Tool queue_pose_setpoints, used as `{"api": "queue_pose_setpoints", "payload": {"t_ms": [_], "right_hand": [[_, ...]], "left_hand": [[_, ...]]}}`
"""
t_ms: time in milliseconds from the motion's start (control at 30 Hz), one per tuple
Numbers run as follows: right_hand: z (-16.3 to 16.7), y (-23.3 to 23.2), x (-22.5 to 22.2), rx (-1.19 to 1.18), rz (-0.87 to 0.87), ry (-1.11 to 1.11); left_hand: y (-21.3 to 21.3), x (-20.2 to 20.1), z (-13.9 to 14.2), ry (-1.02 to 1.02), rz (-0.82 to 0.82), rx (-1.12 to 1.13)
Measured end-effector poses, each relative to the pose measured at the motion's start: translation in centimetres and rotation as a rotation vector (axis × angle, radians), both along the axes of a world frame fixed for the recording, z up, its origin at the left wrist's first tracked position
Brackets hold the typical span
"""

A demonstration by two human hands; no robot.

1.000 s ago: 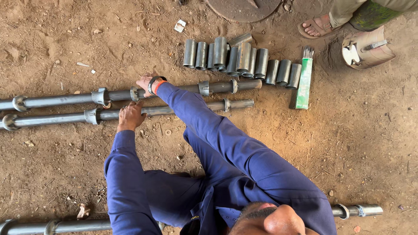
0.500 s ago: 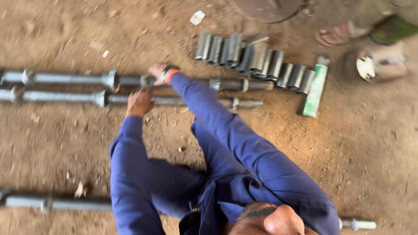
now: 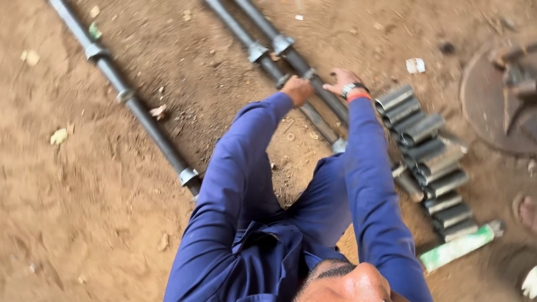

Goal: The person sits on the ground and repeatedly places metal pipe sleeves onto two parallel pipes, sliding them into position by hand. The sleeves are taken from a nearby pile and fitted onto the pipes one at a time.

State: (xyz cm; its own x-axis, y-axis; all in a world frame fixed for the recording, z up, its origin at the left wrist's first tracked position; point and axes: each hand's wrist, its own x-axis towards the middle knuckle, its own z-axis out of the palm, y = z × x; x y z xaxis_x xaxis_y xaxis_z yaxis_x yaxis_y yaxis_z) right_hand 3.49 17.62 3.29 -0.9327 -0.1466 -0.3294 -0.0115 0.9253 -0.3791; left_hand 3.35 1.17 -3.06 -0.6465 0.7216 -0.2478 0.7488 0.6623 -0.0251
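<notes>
Pipes under the hands: two dark metal pipes run side by side on the dirt floor (image 3: 112, 223), slanting from the top centre of the frame down toward the middle. The nearer pipe (image 3: 267, 62) passes under the left hand; the farther pipe (image 3: 291, 53) passes under the right hand. Each carries a pale metal coupling in the upper centre of the frame.
Left hand: the left hand (image 3: 297, 89), just above centre, is closed in a fist on the nearer pipe, fingers wrapped over it.
Right hand: the right hand (image 3: 342, 81), right of the left hand, lies on the farther pipe with the fingers spread and bent over it; motion blur leaves it unclear whether they actually grip. A watch and an orange band sit on that wrist.
Sleeves: both arms wear blue sleeves reaching up from the bottom centre.
Third pipe: a third pipe (image 3: 128, 100) with its own couplings slants across the upper left, well apart from the hands.
Short tubes: a row of short grey tubes (image 3: 430, 162) lies along the right side, just beside the right forearm.
Green box: a long green and white box (image 3: 456, 249) lies at the lower right, at the end of the row.
Round lid: a rusty round lid (image 3: 492, 106) sits at the right edge.
</notes>
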Motion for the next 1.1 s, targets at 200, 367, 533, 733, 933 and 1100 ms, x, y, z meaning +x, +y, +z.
{"api": "queue_pose_setpoints", "payload": {"t_ms": [200,367,533,733,933,1100], "right_hand": [[-1.5,-0.5,-0.5,-0.025,0.040,0.022],[-2.2,-0.7,-0.7,-0.010,0.047,-0.008],[-2.7,-0.9,-0.9,0.010,0.041,-0.015],[-4.0,-1.0,-1.2,-0.001,0.057,-0.022],[-5.4,-1.0,-1.5,-0.007,0.070,-0.032],[-6.1,-0.7,-1.7,0.031,0.082,-0.032]], "left_hand": [[-0.4,-0.3,-0.4,-0.023,-0.008,0.004],[-0.4,-0.9,-1.0,-0.073,-0.023,0.026],[-0.7,-0.7,-1.5,-0.046,0.016,0.105],[-0.9,-0.8,-1.0,-0.101,0.024,0.046],[-1.4,-0.5,-0.1,-0.147,0.048,0.037],[-1.8,-0.4,0.5,-0.150,0.016,0.040]]}}
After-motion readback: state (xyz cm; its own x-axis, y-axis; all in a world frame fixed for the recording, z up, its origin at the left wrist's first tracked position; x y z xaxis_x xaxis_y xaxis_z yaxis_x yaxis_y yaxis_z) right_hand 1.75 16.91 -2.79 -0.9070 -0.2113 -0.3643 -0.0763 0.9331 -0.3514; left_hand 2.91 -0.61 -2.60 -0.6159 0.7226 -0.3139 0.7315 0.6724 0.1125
